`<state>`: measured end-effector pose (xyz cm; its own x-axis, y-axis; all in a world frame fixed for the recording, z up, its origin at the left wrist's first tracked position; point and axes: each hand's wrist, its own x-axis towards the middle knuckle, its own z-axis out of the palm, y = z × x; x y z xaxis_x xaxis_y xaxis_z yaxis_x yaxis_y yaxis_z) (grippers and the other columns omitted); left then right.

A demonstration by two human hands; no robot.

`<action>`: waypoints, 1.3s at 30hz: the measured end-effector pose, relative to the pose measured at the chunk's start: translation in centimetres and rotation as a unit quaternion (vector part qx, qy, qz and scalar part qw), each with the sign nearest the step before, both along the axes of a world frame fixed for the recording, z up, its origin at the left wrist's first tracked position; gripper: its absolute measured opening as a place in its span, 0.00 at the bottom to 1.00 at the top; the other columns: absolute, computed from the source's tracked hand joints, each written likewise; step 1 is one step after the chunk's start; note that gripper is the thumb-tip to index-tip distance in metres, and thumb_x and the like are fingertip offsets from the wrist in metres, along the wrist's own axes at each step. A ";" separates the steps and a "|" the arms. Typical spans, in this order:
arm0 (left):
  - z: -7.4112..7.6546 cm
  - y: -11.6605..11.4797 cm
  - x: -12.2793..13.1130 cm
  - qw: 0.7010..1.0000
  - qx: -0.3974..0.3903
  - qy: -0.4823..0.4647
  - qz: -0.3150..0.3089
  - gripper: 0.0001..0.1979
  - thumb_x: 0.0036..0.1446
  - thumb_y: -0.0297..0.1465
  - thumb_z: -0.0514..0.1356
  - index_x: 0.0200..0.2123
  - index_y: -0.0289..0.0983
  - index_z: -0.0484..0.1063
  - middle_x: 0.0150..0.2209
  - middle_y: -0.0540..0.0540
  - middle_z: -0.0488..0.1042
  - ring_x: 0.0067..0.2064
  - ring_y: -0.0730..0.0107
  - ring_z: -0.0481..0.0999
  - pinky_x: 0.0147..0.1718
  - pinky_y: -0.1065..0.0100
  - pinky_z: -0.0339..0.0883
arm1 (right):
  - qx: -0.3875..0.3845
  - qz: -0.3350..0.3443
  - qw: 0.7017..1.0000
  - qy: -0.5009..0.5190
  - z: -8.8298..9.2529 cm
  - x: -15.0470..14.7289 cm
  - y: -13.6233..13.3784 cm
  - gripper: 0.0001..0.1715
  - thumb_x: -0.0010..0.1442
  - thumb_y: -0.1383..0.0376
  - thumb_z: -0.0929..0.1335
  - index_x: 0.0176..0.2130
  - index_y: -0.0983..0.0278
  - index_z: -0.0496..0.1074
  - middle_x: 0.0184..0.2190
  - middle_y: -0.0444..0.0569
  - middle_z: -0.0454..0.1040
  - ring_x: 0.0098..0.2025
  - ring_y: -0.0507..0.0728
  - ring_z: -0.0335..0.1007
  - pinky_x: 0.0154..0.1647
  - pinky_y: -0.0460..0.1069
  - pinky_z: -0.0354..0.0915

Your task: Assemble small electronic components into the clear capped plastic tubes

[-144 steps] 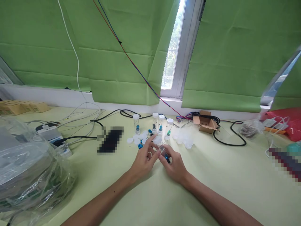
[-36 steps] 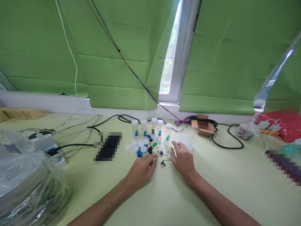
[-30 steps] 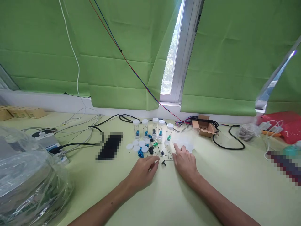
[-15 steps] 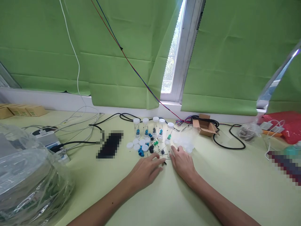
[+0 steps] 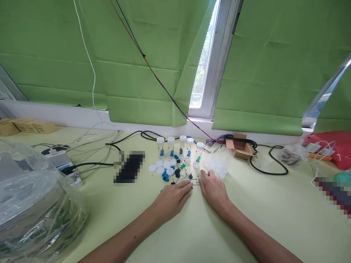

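Note:
My left hand (image 5: 175,196) lies low over the table, its fingers closed together and pointing right. A small dark tip shows at its fingertips; what they hold is mostly hidden. My right hand (image 5: 215,188) rests on the table with fingers stretched forward and slightly apart, beside a thin bent metal rod (image 5: 197,179). Between and beyond the hands lie a small black part (image 5: 190,176), blue knob-like parts (image 5: 165,176), a green part (image 5: 182,166) and loose white caps (image 5: 153,168). Several clear capped tubes (image 5: 161,149) stand behind, with coloured parts inside.
Clear plastic pieces (image 5: 218,166) lie right of the tubes, before an open cardboard box (image 5: 241,148). Black cables (image 5: 268,173) loop across the back. A blurred dark object (image 5: 130,168) is at left, near a large plastic-wrapped spool (image 5: 30,197) and a power strip (image 5: 57,162).
My left hand has lowered and its fingers have drawn together near the small dark piece. My right hand stays nearly in place. The whole view has shifted slightly.

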<state>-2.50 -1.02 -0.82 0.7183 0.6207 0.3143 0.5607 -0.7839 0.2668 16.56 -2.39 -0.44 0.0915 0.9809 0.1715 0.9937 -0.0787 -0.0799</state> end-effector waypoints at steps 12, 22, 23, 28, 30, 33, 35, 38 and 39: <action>0.3 0.3 -0.5 1.000 0.010 -0.025 0.013 0.17 0.66 0.31 0.49 0.56 0.44 0.68 0.56 0.42 0.72 0.48 0.59 0.78 0.44 0.61 0.72 | 0.010 0.004 1.000 -0.005 -0.3 0.1 0.0 0.13 0.69 0.61 0.60 0.49 0.62 0.67 0.41 0.52 0.70 0.35 0.56 0.73 0.27 0.47 0.53; 2.9 2.7 -3.0 0.961 0.009 0.048 0.272 0.11 0.63 0.34 0.52 0.43 0.37 0.70 0.43 0.42 0.72 0.35 0.60 0.76 0.28 0.65 0.63 | 0.016 0.007 1.000 -0.004 -0.5 0.2 -0.1 0.10 0.69 0.61 0.60 0.45 0.62 0.67 0.39 0.50 0.69 0.32 0.54 0.70 0.24 0.47 0.49; 2.9 2.8 -3.1 0.958 0.000 0.062 0.279 0.11 0.63 0.34 0.53 0.44 0.37 0.70 0.43 0.42 0.72 0.35 0.60 0.76 0.28 0.65 0.63 | 0.016 0.007 1.000 -0.004 -0.5 0.2 0.0 0.10 0.69 0.61 0.60 0.45 0.62 0.67 0.39 0.50 0.68 0.32 0.53 0.70 0.24 0.47 0.49; 2.7 2.8 -3.2 0.953 -0.016 0.092 0.290 0.12 0.63 0.35 0.52 0.45 0.37 0.69 0.43 0.41 0.72 0.37 0.57 0.76 0.27 0.65 0.60 | 0.015 0.007 1.000 -0.005 -0.6 0.3 0.0 0.11 0.70 0.61 0.59 0.44 0.62 0.67 0.38 0.49 0.68 0.31 0.53 0.70 0.24 0.47 0.47; 2.7 2.8 -3.1 0.955 -0.020 0.088 0.282 0.11 0.62 0.35 0.52 0.44 0.37 0.69 0.41 0.41 0.72 0.36 0.58 0.75 0.28 0.65 0.59 | 0.015 0.007 1.000 -0.005 -0.6 0.3 0.1 0.11 0.69 0.61 0.60 0.44 0.62 0.67 0.38 0.49 0.68 0.31 0.53 0.70 0.23 0.47 0.47; 3.0 2.5 -3.0 0.965 -0.025 0.051 0.257 0.11 0.63 0.35 0.51 0.41 0.38 0.71 0.40 0.42 0.72 0.34 0.60 0.74 0.28 0.65 0.59 | 0.013 0.006 1.000 -0.005 -0.5 0.2 0.0 0.11 0.69 0.61 0.60 0.45 0.62 0.67 0.39 0.50 0.68 0.31 0.53 0.71 0.23 0.47 0.48; 3.1 2.4 -2.9 0.974 -0.030 0.018 0.225 0.13 0.64 0.36 0.50 0.38 0.38 0.72 0.38 0.43 0.73 0.34 0.62 0.74 0.29 0.66 0.59 | 0.014 0.007 1.000 -0.007 -0.5 0.2 0.0 0.11 0.69 0.61 0.59 0.45 0.62 0.67 0.39 0.50 0.68 0.31 0.54 0.71 0.23 0.47 0.49; 3.0 2.1 -2.8 0.983 -0.034 0.004 0.183 0.14 0.64 0.38 0.51 0.33 0.39 0.74 0.33 0.45 0.75 0.35 0.61 0.74 0.30 0.66 0.58 | 0.017 0.011 1.000 -0.009 -0.5 0.2 -0.1 0.11 0.70 0.61 0.59 0.44 0.63 0.67 0.39 0.50 0.68 0.31 0.54 0.71 0.23 0.47 0.49; 2.9 2.1 -2.7 0.984 -0.035 0.009 0.174 0.14 0.63 0.38 0.52 0.32 0.40 0.74 0.32 0.45 0.75 0.35 0.60 0.74 0.29 0.66 0.57 | 0.018 0.012 1.000 -0.009 -0.5 0.2 -0.1 0.11 0.70 0.61 0.59 0.44 0.63 0.67 0.39 0.50 0.68 0.32 0.55 0.71 0.24 0.47 0.50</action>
<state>-5.23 1.09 2.08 0.4634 0.8498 0.2512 0.7969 -0.5236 0.3014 16.79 -2.45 -0.94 0.0650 0.9760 0.2077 0.9965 -0.0526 -0.0644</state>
